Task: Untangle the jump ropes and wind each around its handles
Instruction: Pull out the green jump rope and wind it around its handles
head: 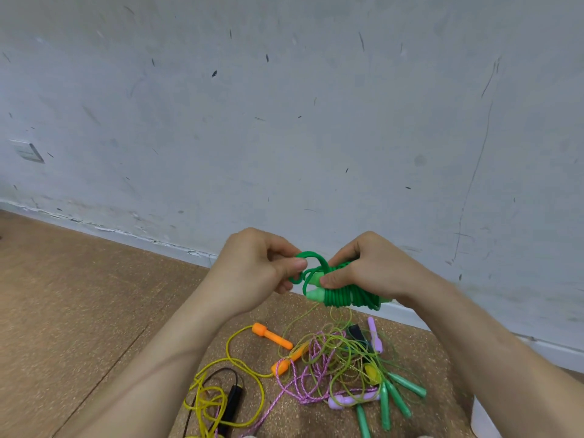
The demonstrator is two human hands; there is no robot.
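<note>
Your right hand (369, 268) is curled around the green jump rope (343, 297), thumb pressed on coils wound tightly around its pale green handles (316, 294), and the bundle is held in the air in front of the wall (284, 121). Your left hand (252, 268) pinches a free loop of the same rope between thumb and curled fingers, just beside the bundle's end. Below, on the cork floor (79, 295), the other ropes (328, 358) lie tangled, with orange handles (271, 336) among them.
</note>
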